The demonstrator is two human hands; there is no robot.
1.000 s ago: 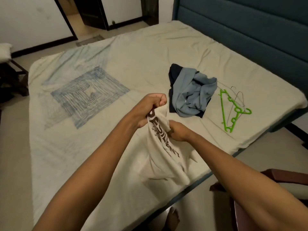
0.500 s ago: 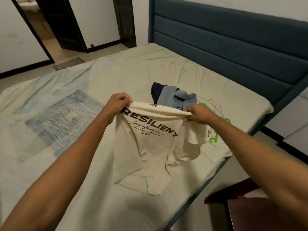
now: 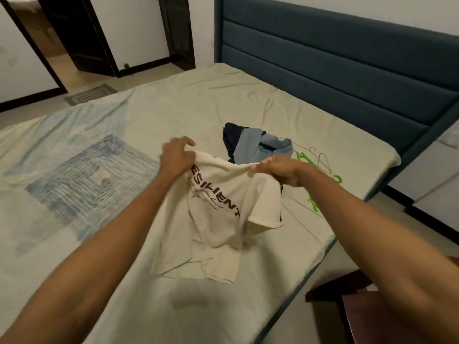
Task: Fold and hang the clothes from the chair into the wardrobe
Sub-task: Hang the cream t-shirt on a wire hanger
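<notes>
Bed (image 3: 223, 100) is covered by a wrinkled sheet. Cream shirt (image 3: 223, 209) is held up over it, hem resting on the sheet. Blue clothes (image 3: 253, 145) are piled beyond, hangers (image 3: 320, 167) beside them. Left hand (image 3: 177, 157) and right hand (image 3: 280, 170): fingers clamped on the shirt's top edge.
</notes>
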